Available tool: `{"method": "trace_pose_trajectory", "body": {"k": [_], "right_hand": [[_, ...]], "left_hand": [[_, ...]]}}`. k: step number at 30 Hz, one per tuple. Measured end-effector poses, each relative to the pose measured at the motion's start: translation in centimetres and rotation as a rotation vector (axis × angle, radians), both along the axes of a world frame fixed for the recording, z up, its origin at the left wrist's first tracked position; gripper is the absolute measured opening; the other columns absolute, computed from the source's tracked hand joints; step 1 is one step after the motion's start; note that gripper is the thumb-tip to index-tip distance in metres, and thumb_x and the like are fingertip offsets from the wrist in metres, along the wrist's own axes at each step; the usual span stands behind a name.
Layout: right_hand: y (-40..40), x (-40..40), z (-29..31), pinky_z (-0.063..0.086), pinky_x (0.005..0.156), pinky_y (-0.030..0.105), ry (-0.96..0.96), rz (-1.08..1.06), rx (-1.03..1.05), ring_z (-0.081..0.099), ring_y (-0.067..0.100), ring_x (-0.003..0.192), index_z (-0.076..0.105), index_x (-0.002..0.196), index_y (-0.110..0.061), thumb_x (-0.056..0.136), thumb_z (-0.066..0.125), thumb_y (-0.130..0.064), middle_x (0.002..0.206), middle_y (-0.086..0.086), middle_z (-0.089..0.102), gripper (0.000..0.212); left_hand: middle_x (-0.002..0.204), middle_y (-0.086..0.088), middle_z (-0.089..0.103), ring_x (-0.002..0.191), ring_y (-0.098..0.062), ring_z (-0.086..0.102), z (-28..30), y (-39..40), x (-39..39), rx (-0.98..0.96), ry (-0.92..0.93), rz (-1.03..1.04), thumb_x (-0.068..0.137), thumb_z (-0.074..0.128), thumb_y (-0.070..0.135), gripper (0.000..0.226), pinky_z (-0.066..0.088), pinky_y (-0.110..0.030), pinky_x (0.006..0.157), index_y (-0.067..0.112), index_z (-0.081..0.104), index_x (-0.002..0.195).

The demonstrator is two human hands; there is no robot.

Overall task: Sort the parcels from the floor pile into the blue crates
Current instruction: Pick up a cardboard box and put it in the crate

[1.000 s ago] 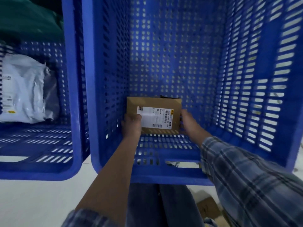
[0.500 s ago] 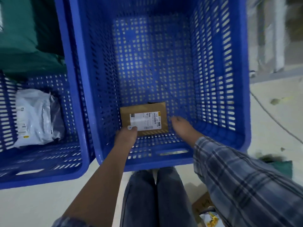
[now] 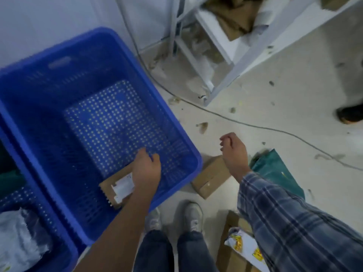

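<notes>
I log the labelled box (image 3: 117, 188) lying in the blue crate (image 3: 59, 61), left hand (image 3: 147, 169) loose above it, right hand (image 3: 232, 152) empty over a floor box (image 3: 210, 176), likely my next pick.

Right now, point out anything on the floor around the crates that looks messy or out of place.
A dark cable trails loose across the floor beside the blue crate. Small scraps of debris lie scattered near the white shelf frame. Both lie in the walking area, so they look like trip hazards.
</notes>
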State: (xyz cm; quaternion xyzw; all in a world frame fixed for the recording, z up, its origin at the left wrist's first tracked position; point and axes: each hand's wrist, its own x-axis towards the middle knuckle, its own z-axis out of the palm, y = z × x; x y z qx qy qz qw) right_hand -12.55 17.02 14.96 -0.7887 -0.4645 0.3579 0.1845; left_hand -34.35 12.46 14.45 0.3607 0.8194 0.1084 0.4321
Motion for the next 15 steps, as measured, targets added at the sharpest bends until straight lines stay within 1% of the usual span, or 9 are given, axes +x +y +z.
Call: {"method": "trace_pose_trajectory", "body": {"k": [1,3,5,6,8,10,12,13,15], "right_hand": [[-0.6,2.1,-0.4,0.049,0.084,0.049,0.002,-0.066,-0.052,0.060,0.034,0.088,0.056,0.093,-0.010,0.093,0.036,-0.018,0.092,0.013,0.062,0.022],[-2.4,6.1,-1.7,0.048,0.083,0.049,-0.001,-0.139,-0.176,0.056,0.033,0.084,0.050,0.089,-0.009,0.094,0.034,-0.018,0.086,0.012,0.057,0.019],[-4.7,9.5,-3.5,0.042,0.076,0.044,-0.032,-0.165,-0.305,0.051,0.029,0.077,0.042,0.078,-0.010,0.094,0.033,-0.016,0.077,0.010,0.051,0.019],[-5.8,11.0,-4.3,0.041,0.074,0.042,-0.064,-0.169,-0.368,0.050,0.028,0.077,0.039,0.072,-0.011,0.094,0.034,-0.015,0.075,0.010,0.050,0.022],[-7.7,13.3,-6.0,0.044,0.078,0.042,-0.093,-0.142,-0.478,0.050,0.026,0.081,0.035,0.066,-0.018,0.095,0.034,-0.017,0.081,0.012,0.052,0.030],[-9.5,14.9,-7.7,0.045,0.078,0.041,-0.096,-0.107,-0.562,0.050,0.024,0.078,0.034,0.065,-0.023,0.096,0.034,-0.020,0.080,0.010,0.051,0.032],[-11.0,15.8,-9.3,0.036,0.066,0.029,-0.141,-0.089,-0.585,0.044,0.019,0.066,0.033,0.064,-0.023,0.095,0.037,-0.020,0.069,-0.001,0.043,0.032],[-11.5,16.2,-10.0,0.033,0.067,0.025,-0.147,-0.097,-0.568,0.043,0.017,0.068,0.036,0.065,-0.021,0.094,0.039,-0.018,0.069,-0.004,0.041,0.029],[-12.1,16.8,-11.9,0.035,0.078,0.027,-0.098,-0.091,-0.586,0.048,0.022,0.088,0.051,0.084,-0.009,0.092,0.042,-0.017,0.085,0.001,0.051,0.014]], "left_hand": [[0.112,-0.024,0.058,0.098,-0.036,0.056,0.4,-0.2,1.8,0.171,0.003,-0.089,0.096,0.043,0.013,0.033,0.044,-0.044,0.087,-0.004,0.049,0.124],[0.103,-0.018,0.061,0.094,-0.032,0.059,0.8,-1.3,5.7,0.392,0.018,-0.388,0.091,0.044,0.010,0.027,0.045,-0.040,0.080,-0.002,0.058,0.112],[0.087,-0.014,0.063,0.077,-0.028,0.062,0.3,-2.9,9.4,0.481,-0.007,-0.690,0.085,0.041,0.014,0.028,0.045,-0.033,0.068,0.000,0.063,0.097],[0.088,-0.013,0.062,0.076,-0.027,0.063,-0.6,-4.0,11.0,0.490,-0.010,-0.867,0.084,0.040,0.017,0.031,0.047,-0.031,0.065,0.002,0.063,0.097],[0.111,-0.010,0.057,0.095,-0.026,0.060,-3.1,-6.2,13.5,0.307,-0.025,-1.034,0.090,0.040,0.020,0.037,0.048,-0.033,0.076,0.006,0.053,0.121],[0.127,-0.008,0.047,0.109,-0.024,0.052,-6.1,-8.8,15.0,0.041,0.003,-1.015,0.094,0.040,0.025,0.044,0.043,-0.032,0.087,0.012,0.035,0.136],[0.130,-0.010,0.043,0.116,-0.024,0.048,-8.3,-10.9,15.7,-0.142,0.060,-0.991,0.094,0.041,0.030,0.044,0.042,-0.033,0.091,0.010,0.033,0.133],[0.129,-0.010,0.042,0.117,-0.025,0.046,-9.5,-11.7,15.8,-0.223,0.072,-0.986,0.094,0.042,0.031,0.044,0.042,-0.035,0.092,0.009,0.034,0.131],[0.131,-0.012,0.043,0.119,-0.026,0.047,-11.8,-12.8,15.9,-0.377,0.045,-0.923,0.093,0.045,0.033,0.048,0.042,-0.037,0.094,0.007,0.033,0.132]]}}
